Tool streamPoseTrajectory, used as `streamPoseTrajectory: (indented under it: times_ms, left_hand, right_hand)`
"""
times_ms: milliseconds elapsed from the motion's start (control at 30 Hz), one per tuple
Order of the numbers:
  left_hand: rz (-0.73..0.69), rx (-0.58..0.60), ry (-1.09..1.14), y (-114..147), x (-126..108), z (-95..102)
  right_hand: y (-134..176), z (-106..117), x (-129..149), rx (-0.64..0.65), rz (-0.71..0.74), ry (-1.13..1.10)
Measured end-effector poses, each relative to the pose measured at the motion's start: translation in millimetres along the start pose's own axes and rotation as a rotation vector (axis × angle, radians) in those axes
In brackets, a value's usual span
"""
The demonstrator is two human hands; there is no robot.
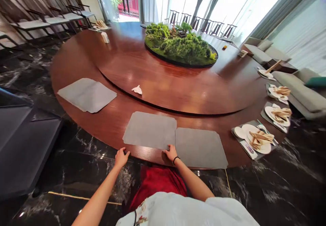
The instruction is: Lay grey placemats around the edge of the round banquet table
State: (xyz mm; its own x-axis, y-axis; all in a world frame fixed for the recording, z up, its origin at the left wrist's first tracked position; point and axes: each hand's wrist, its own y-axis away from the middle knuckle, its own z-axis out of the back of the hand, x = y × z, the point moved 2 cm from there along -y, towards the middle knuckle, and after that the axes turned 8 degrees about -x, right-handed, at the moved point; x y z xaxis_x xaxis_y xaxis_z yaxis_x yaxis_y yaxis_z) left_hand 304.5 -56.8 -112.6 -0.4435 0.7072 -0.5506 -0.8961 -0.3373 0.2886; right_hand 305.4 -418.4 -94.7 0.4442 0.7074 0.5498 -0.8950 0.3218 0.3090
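Several grey placemats lie on the round wooden table in front of me. My right hand (172,154) is at the lower right corner of the middle placemat (150,129), fingertips touching its edge, thumb spread away to the left. Over the table's front edge, just below that mat's lower left corner, my left hand (122,157) is open with thumb and fingers apart and nothing in it. Against the middle mat's right side lies another placemat (200,148), set slightly nearer to me. A third placemat (88,95) lies farther left, turned at an angle.
A crumpled white tissue (137,89) sits near the rim of the raised turntable (163,93), which carries a green miniature garden (183,46). Place settings with folded napkins (259,140) line the right side. A dark cart (22,144) stands at left; chairs and sofas surround the table.
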Motion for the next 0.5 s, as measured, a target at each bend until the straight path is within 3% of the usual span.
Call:
streamPoseTrajectory:
  times_ms: [100,233,300,400,500]
  left_hand:
    - [-0.014,-0.027,-0.075,-50,-12,3.5]
    - [0.037,-0.061,-0.185,-98,-23,-1.3]
    - [0.112,0.026,-0.200,-121,-16,-2.4]
    - [0.029,0.308,-0.182,-154,2,0.5]
    - [-0.083,0.375,-0.316,-182,24,18.0]
  right_hand:
    - [12,-17,13,-0.097,-0.034,0.117]
    - [28,-35,19,-0.101,0.026,0.239]
    - [34,-45,22,-0.122,-0.002,0.290]
    - [36,-53,32,-0.149,-0.073,0.311]
    - [35,-52,47,-0.162,-0.131,0.235]
